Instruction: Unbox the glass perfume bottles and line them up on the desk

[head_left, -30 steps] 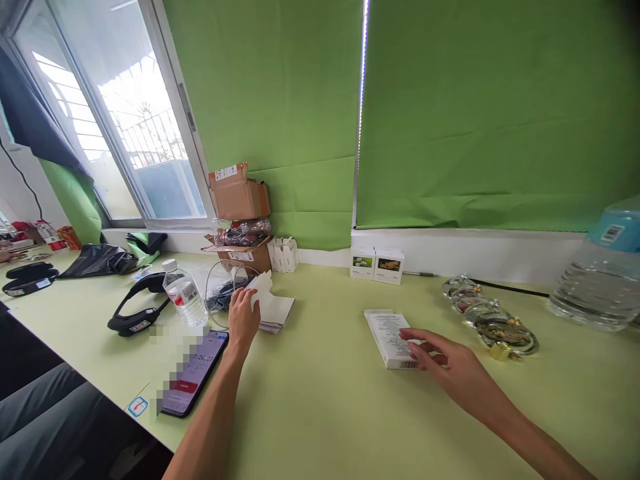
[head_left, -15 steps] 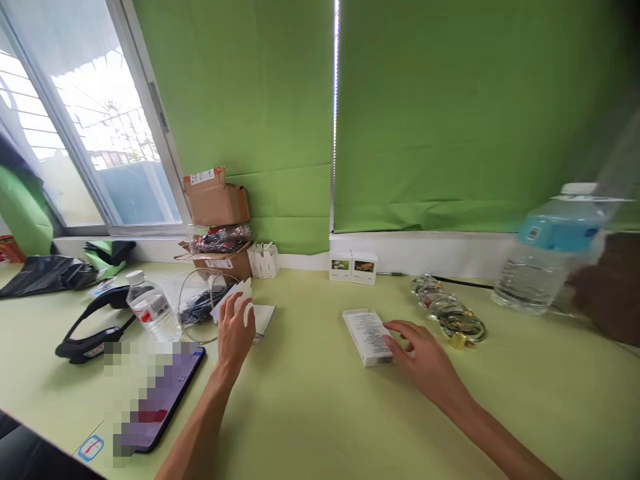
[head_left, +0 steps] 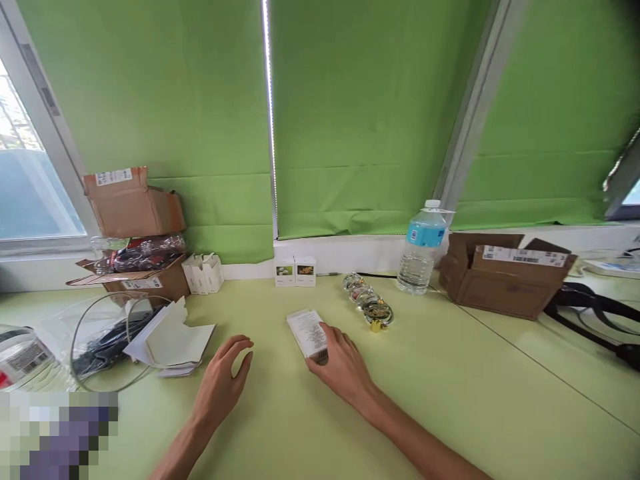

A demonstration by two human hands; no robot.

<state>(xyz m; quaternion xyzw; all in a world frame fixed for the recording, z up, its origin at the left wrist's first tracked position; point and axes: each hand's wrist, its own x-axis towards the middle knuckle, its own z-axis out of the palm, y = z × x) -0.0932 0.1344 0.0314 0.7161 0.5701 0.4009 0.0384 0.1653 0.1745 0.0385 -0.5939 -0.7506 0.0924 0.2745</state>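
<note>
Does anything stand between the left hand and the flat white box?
Nothing visible does between the left hand and the flat white box; the right hand is at its right side and near end.

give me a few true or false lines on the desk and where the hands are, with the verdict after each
1. The right hand is at the near end of the flat white box. True.
2. The flat white box is standing on end. False: it lies flat on the table.
3. The left hand has nothing in its grip. True.
4. The water bottle stands upright, left of the open brown carton. True.
5. The water bottle is between the two hands. False: it is beyond them, to the right.
</note>
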